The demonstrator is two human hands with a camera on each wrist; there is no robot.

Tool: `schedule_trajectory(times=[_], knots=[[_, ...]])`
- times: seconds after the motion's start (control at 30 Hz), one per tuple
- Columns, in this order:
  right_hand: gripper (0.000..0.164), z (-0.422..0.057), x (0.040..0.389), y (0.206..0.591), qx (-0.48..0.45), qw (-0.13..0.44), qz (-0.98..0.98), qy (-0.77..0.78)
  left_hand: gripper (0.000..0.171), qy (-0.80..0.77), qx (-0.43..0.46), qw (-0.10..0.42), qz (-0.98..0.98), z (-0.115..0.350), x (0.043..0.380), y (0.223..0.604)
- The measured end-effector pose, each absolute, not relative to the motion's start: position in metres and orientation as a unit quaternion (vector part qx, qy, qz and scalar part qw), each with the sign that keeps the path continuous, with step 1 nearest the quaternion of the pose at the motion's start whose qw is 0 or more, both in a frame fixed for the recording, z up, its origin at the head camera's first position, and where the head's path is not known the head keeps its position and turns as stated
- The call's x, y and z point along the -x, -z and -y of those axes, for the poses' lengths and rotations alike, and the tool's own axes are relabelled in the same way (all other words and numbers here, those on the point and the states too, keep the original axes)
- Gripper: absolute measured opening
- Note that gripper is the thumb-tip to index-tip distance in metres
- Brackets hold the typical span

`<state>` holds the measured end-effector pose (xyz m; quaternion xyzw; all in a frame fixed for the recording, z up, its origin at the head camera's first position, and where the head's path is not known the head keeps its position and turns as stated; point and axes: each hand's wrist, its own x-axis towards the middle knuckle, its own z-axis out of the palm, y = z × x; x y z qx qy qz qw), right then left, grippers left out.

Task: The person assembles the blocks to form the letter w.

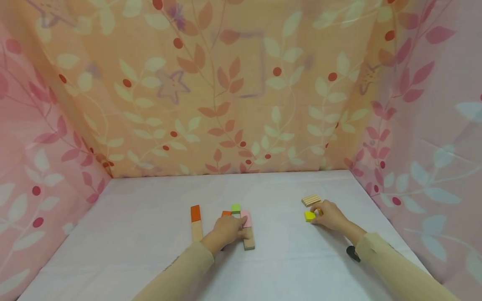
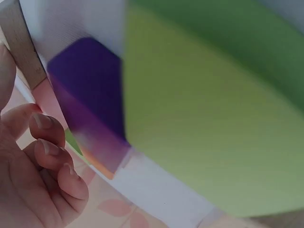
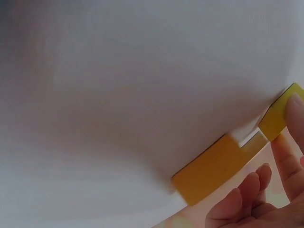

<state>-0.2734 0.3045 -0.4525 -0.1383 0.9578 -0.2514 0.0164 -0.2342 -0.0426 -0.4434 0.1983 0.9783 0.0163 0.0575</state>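
Note:
My left hand (image 1: 227, 230) has its thumb and index finger on a column where a pink block (image 1: 245, 218) meets a wooden block (image 1: 249, 242). The other fingers are curled in the left wrist view. Past that column stands a green block (image 1: 235, 208), and an orange block (image 1: 226, 213) is partly hidden behind the hand. A purple block (image 2: 88, 90) and a large blurred green block (image 2: 199, 109) fill the left wrist view. At the right, my right hand (image 1: 329, 215) pinches a yellow block (image 1: 309, 216) between thumb and index finger. Another orange-yellow block (image 3: 209, 171) lies close by.
Striped wooden pieces (image 1: 311, 200) lie just beyond the right hand. To the left, an orange block (image 1: 195, 213) and a wooden block (image 1: 197, 230) form a column. Floral cloth walls (image 1: 226, 125) enclose the white tabletop (image 1: 150, 196). A dark object (image 1: 353, 253) is under the right sleeve.

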Motion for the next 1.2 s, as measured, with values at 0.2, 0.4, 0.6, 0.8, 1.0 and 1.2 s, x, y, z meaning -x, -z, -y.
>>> schedule_trajectory(times=[0.2, 0.4, 0.6, 0.8, 1.0, 1.2], knots=[[0.026, -0.293, 0.264, 0.452, 0.157, 0.012, -0.952, 0.261, 0.062, -0.020, -0.195, 0.054, -0.979, 0.039, 0.233, 0.439], [0.031, -0.272, 0.255, 0.450, 0.170, 0.025, -0.939, 0.299, 0.062, -0.023, -0.184, 0.055, -0.981, 0.037, 0.233, 0.441], [0.029, -0.244, 0.239, 0.446, 0.184, 0.084, -0.918, 0.341, 0.062, -0.033, -0.178, 0.050, -0.982, 0.037, 0.235, 0.442], [0.030, -0.221, 0.223, 0.448, 0.234, 0.119, -0.892, 0.368, 0.061, -0.043, -0.171, 0.057, -0.983, 0.037, 0.235, 0.443], [0.031, -0.205, 0.210, 0.452, 0.250, 0.138, -0.881, 0.377, 0.061, -0.055, -0.162, 0.071, -0.983, 0.035, 0.235, 0.444], [0.032, -0.188, 0.201, 0.453, 0.279, 0.160, -0.869, 0.377, 0.063, -0.059, -0.149, 0.081, -0.984, 0.034, 0.237, 0.446]])
